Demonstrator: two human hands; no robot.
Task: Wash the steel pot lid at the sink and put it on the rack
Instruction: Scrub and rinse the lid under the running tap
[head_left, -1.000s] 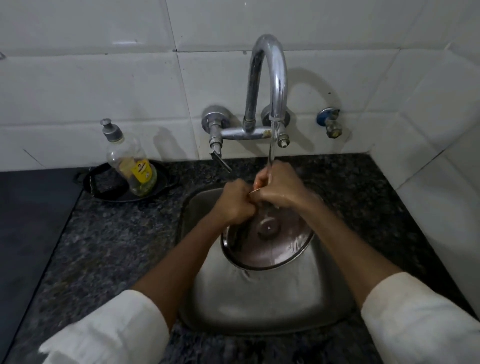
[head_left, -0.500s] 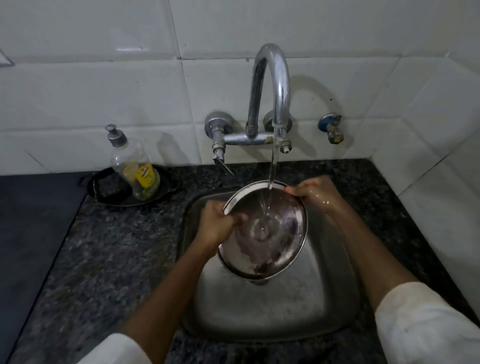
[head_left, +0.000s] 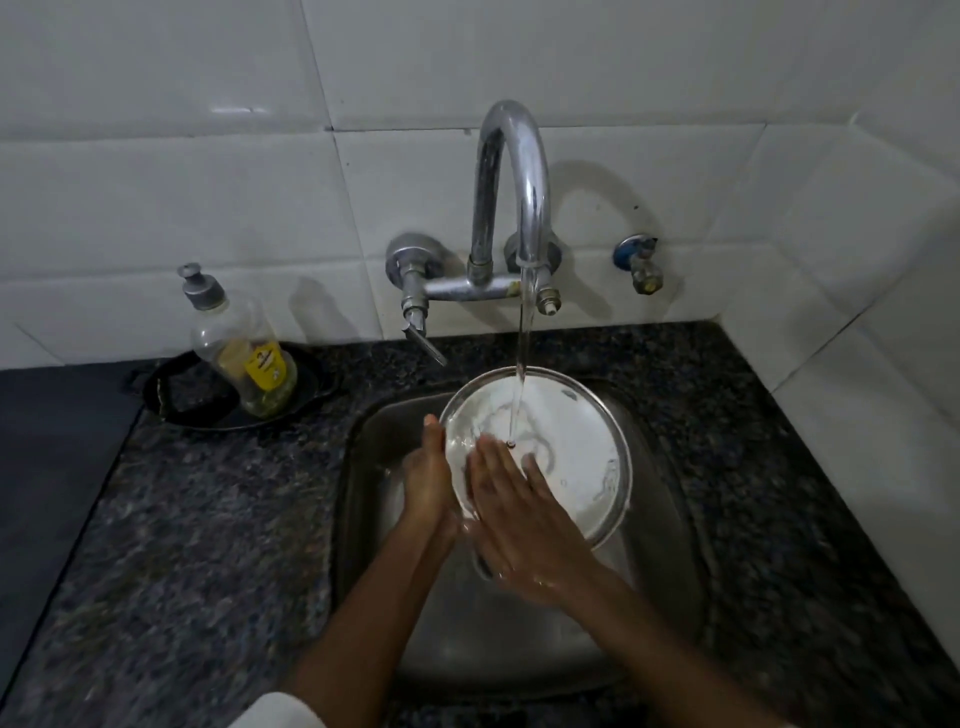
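Observation:
The round steel pot lid (head_left: 571, 447) is tilted over the steel sink (head_left: 374, 519), its shiny inner face turned up toward me. Water from the curved tap (head_left: 511, 171) runs onto its middle. My left hand (head_left: 428, 478) grips the lid's left rim, fingers behind it. My right hand (head_left: 511, 512) lies flat on the lid's lower left face, fingers spread. The lid's lower left part is hidden by my hands. No rack is in view.
A clear soap bottle (head_left: 241, 353) with a yellow label stands in a black dish (head_left: 176, 400) at the back left of the dark granite counter (head_left: 208, 545). A small blue valve (head_left: 639, 262) sticks from the white tiled wall. A dark surface (head_left: 47, 467) lies far left.
The lid has turned from knob side to its bright inner face and tilted up. My right hand left the far rim and now lies flat on the lid. My left hand keeps the left rim.

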